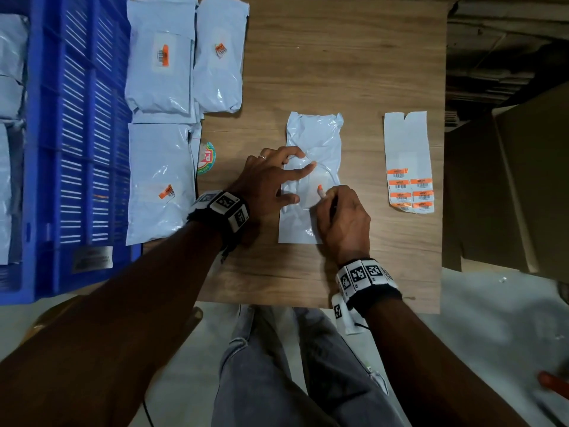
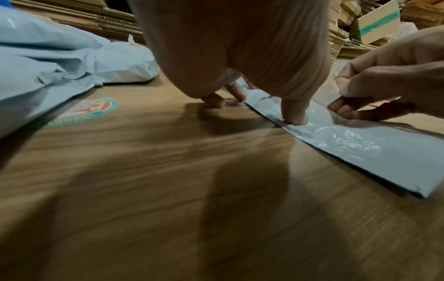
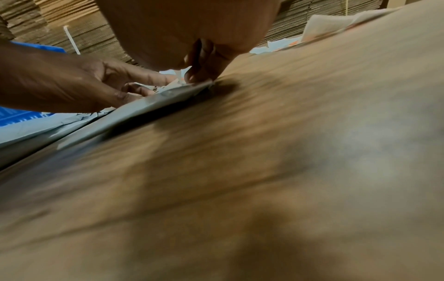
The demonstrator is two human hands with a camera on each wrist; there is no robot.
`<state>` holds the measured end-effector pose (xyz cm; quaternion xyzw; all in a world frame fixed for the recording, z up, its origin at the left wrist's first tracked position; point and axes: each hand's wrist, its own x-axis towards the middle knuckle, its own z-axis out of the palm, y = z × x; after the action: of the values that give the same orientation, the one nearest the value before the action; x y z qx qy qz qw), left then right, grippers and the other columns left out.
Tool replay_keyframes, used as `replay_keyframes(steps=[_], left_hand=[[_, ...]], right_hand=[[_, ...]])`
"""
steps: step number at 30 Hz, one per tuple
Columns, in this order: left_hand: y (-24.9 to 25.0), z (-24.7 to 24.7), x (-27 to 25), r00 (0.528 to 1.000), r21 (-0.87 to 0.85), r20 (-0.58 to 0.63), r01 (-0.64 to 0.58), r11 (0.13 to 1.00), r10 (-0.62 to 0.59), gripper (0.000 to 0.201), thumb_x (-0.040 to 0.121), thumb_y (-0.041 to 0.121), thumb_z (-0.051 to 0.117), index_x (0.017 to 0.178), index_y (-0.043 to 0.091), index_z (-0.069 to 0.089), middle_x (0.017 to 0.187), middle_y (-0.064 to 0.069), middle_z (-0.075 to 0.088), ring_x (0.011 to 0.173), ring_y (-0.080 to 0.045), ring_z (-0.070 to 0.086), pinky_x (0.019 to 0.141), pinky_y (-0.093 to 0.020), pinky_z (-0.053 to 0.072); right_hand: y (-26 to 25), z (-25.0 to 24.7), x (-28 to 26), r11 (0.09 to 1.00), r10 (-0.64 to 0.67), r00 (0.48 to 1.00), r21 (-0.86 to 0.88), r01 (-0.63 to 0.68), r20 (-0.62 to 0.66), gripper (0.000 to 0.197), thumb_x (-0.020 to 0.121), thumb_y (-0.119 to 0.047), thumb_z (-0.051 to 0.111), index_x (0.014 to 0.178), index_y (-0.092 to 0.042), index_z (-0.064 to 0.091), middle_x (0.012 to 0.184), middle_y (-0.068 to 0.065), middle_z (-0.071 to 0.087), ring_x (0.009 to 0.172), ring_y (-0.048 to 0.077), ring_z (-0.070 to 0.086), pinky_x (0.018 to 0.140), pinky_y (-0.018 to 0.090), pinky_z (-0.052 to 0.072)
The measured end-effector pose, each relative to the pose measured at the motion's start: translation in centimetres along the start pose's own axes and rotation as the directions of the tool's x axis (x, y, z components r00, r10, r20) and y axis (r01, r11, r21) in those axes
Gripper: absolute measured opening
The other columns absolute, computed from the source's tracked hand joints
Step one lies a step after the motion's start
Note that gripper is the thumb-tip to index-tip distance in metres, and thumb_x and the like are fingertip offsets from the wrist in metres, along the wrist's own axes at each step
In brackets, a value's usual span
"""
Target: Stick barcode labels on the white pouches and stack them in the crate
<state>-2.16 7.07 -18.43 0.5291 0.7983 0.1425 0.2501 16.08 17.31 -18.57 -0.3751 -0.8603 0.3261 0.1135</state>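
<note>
A white pouch (image 1: 317, 140) lies flat on the wooden table (image 1: 354, 72), also seen in the left wrist view as the pouch (image 2: 360, 144). My left hand (image 1: 274, 180) presses it down with spread, straight fingers. My right hand (image 1: 341, 217) pinches an orange barcode label (image 1: 320, 188) and holds it against the pouch's middle. The label sheet (image 1: 408, 161) with several orange labels lies to the right. A blue crate (image 1: 77, 149) stands at the left with white pouches inside.
Three labelled white pouches (image 1: 160, 57) lie between the crate and the working pouch, over a round sticker (image 1: 207, 157). A cardboard box (image 1: 523, 180) stands right of the table. Stacked cardboard fills the background. My legs are below the table's near edge.
</note>
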Motion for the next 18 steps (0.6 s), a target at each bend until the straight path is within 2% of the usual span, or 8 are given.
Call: replay_keyframes(steps=[4, 10, 15, 18], left_hand=[[0.1, 0.0, -0.1, 1.000, -0.007, -0.006, 0.001, 1.000, -0.001, 0.072, 0.085, 0.043, 0.074, 0.149, 0.045, 0.042, 0.155, 0.009, 0.032, 0.130, -0.024, 0.039, 0.100, -0.043, 0.030], [0.3, 0.0, -0.1, 1.000, 0.020, -0.004, -0.002, 1.000, 0.002, 0.072, 0.086, 0.041, 0.075, 0.150, 0.043, 0.042, 0.155, 0.007, 0.032, 0.131, -0.026, 0.039, 0.101, -0.046, 0.032], [0.9, -0.1, -0.2, 0.999, 0.093, 0.031, 0.029, 0.995, -0.032, 0.072, 0.087, 0.043, 0.069, 0.152, 0.042, 0.039, 0.158, 0.005, 0.029, 0.134, -0.029, 0.039, 0.100, -0.048, 0.035], [2.1, -0.3, -0.4, 0.995, 0.152, 0.043, 0.084, 0.985, -0.092, 0.073, 0.088, 0.040, 0.068, 0.154, 0.040, 0.036, 0.161, 0.003, 0.027, 0.137, -0.031, 0.038, 0.101, -0.048, 0.036]], right_hand=[[0.2, -0.4, -0.2, 0.996, 0.029, 0.999, 0.085, -0.031, 0.016, 0.015, 0.102, -0.020, 0.052, 0.092, -0.009, 0.052, 0.078, 0.006, 0.060, 0.065, 0.025, 0.052, 0.059, 0.029, 0.030], [0.0, -1.0, 0.0, 0.986, 0.066, 0.998, 0.154, -0.069, 0.026, 0.014, 0.101, -0.019, 0.049, 0.095, -0.007, 0.050, 0.078, 0.009, 0.063, 0.068, 0.030, 0.056, 0.060, 0.036, 0.043], [-0.5, -1.7, 0.6, 0.969, 0.120, 0.991, 0.208, -0.130, 0.061, 0.014, 0.099, -0.018, 0.055, 0.092, -0.007, 0.049, 0.072, 0.008, 0.061, 0.064, 0.027, 0.053, 0.057, 0.037, 0.037], [-0.5, -2.0, 0.7, 0.933, 0.226, 0.974, 0.280, -0.226, 0.034, 0.016, 0.097, -0.020, 0.058, 0.089, -0.010, 0.050, 0.070, 0.005, 0.060, 0.064, 0.025, 0.056, 0.057, 0.036, 0.042]])
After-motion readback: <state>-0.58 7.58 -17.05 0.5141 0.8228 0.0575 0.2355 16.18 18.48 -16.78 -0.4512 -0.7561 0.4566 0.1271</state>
